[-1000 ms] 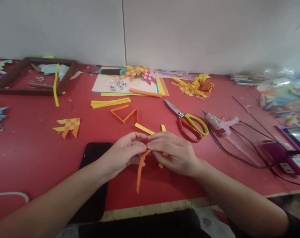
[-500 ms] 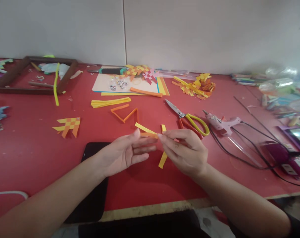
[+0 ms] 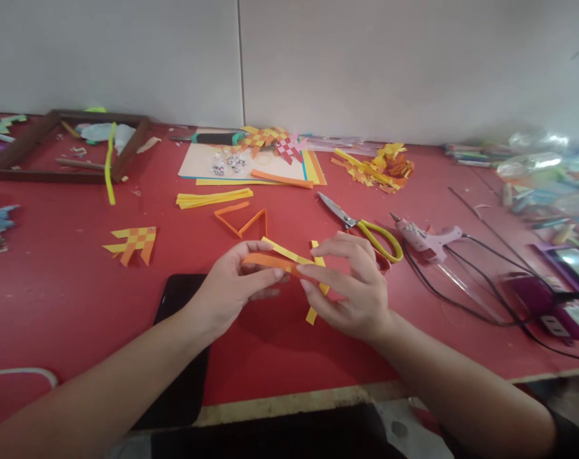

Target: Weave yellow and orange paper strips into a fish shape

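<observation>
My left hand (image 3: 234,277) pinches woven paper strips between its thumb and fingers. An orange paper strip (image 3: 265,260) runs across the piece, and a yellow paper strip (image 3: 284,250) sticks out behind it. Further yellow ends point up and down on the right side. My right hand (image 3: 351,280) is at that side with its fingers apart, the index fingertip at the orange strip's end. Behind the hands, a folded orange strip (image 3: 241,231) lies on the red table. A finished checkered paper fish (image 3: 135,240) is to the left.
Scissors (image 3: 354,222) and a pink glue gun (image 3: 426,239) with its cable lie at the right. Yellow strips (image 3: 215,198), paper sheets (image 3: 194,162) and paper scraps (image 3: 389,169) are further back. A black phone (image 3: 179,370) lies beneath my left forearm, and a brown frame (image 3: 45,175) stands far left.
My left hand has closed its thumb onto the paper strips, which have tilted and show more orange. My right hand has loosened its pinch and spread its fingers.
</observation>
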Demonstrator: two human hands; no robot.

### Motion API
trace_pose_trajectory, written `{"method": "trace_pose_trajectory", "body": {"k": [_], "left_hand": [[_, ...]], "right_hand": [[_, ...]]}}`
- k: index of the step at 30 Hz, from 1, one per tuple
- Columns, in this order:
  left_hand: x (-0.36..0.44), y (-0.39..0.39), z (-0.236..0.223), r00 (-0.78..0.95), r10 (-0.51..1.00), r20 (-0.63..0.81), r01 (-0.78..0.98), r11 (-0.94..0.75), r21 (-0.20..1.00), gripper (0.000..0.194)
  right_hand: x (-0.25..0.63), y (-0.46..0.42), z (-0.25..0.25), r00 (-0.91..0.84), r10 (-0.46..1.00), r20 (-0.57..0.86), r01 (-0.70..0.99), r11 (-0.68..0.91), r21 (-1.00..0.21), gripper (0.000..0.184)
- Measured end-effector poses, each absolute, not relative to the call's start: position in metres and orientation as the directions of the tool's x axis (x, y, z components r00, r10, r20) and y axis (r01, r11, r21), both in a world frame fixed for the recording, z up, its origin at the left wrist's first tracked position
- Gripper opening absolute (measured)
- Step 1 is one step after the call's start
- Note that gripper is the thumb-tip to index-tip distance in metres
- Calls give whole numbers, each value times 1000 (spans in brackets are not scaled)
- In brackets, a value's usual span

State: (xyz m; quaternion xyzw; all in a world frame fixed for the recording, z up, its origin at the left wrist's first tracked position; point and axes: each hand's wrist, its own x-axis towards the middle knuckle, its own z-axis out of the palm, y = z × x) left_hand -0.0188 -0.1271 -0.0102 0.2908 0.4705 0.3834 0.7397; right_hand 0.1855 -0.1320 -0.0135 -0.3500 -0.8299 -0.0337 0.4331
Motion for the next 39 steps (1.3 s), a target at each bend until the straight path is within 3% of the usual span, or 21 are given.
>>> {"method": "trace_pose_trajectory", "body": {"k": [11,22,39], "left_hand": [[-20,-132,-12,249,886,-390,-78,420,904,52],[-20,-135,-9,228,912,-341,60,336,940,53],[-17,-136,-4,211,933,-291,186,254,949,44]], "right_hand": [[179,-131,-16,-368,631,683,550,740,-387,10],[179,-135,-15,-398,590,703,541,769,-339,13],[175,-136,-14,-406,626,666,499,762,-412,14]]}}
